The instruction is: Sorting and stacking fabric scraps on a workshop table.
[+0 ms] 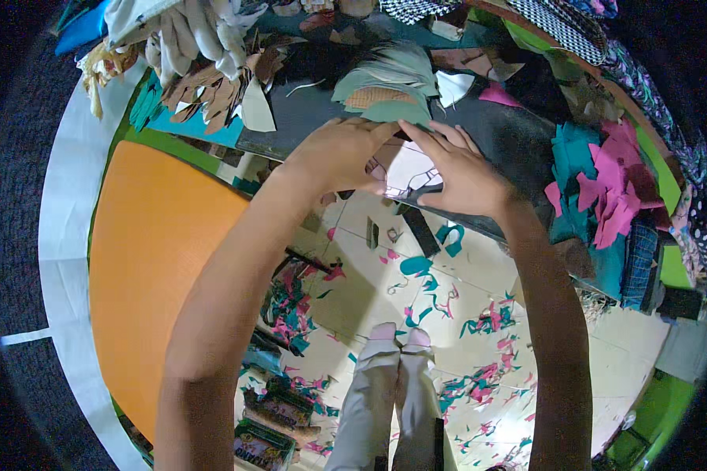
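Note:
My left hand (334, 157) and my right hand (467, 169) lie at the near edge of a dark work surface (291, 129). Their index fingertips almost meet, and the thumbs stand apart below. Between them shows a white piece with black lines (408, 166), partly covered by the fingers. Just beyond the fingertips is a sage-green sheet (401, 112), in front of a fanned stack of sage-green pieces (393, 67). The fingers are stretched out on both hands; whether they press on the sheet I cannot tell.
Brown cut pieces (204, 94) and pale gloves (184, 39) lie at the far left. Teal pieces (572, 169) and pink pieces (609, 184) are piled at the right. An orange panel (157, 290) stands at the left. Scraps (416, 265) litter the tiled floor.

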`<state>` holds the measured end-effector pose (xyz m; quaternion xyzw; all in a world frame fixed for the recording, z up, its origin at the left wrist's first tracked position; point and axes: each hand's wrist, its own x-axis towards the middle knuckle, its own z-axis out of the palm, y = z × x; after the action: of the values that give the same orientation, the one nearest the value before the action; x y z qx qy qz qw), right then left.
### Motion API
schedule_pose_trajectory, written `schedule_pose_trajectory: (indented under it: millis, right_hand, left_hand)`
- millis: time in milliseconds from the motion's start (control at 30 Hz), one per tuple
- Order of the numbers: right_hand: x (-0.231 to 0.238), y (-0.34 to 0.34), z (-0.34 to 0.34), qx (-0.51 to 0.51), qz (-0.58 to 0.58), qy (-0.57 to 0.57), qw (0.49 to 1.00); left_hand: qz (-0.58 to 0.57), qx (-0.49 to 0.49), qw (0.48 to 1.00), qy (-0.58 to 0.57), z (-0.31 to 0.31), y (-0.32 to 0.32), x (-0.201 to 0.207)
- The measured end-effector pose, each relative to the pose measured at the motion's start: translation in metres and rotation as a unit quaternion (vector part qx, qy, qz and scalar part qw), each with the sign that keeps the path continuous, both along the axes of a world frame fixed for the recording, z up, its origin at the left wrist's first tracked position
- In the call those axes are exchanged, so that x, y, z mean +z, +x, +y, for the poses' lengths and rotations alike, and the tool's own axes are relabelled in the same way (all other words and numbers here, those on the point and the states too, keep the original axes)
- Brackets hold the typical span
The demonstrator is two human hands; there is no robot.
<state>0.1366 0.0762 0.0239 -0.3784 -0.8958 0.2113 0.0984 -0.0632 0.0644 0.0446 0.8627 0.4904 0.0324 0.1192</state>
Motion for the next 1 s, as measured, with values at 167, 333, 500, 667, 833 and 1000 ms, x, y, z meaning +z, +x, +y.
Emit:
schedule_pose_trajectory:
  millis: [167, 333, 500, 667, 833, 1000]
  right_hand:
    - [-0.003, 0.007, 0.008, 0.042, 0.028, 0.060, 0.997]
    - [-0.005, 0.011, 0.008, 0.038, 0.071, 0.094, 0.992]
    - [-0.011, 0.015, 0.013, 0.035, 0.081, 0.111, 0.990]
    - [-0.003, 0.002, 0.010, 0.057, 0.091, 0.080, 0.991]
    - [-0.025, 0.003, 0.001, -0.123, 0.155, 0.011, 0.980]
    - [-0.022, -0.009, -0.011, -0.094, 0.143, 0.031, 0.985]
  left_hand:
    - [0.017, -0.019, 0.999, -0.030, 0.008, -0.007, 0.003]
    - [0.000, -0.026, 1.000, -0.014, 0.008, -0.012, -0.002]
    - [-0.101, 0.041, 0.994, 0.015, 0.001, -0.016, -0.016]
    - [-0.229, 0.138, 0.963, -0.037, -0.011, -0.016, -0.046]
    - [-0.549, 0.462, 0.654, -0.240, -0.038, 0.039, -0.013]
    - [-0.611, 0.429, 0.623, -0.235, -0.039, 0.041, -0.008]
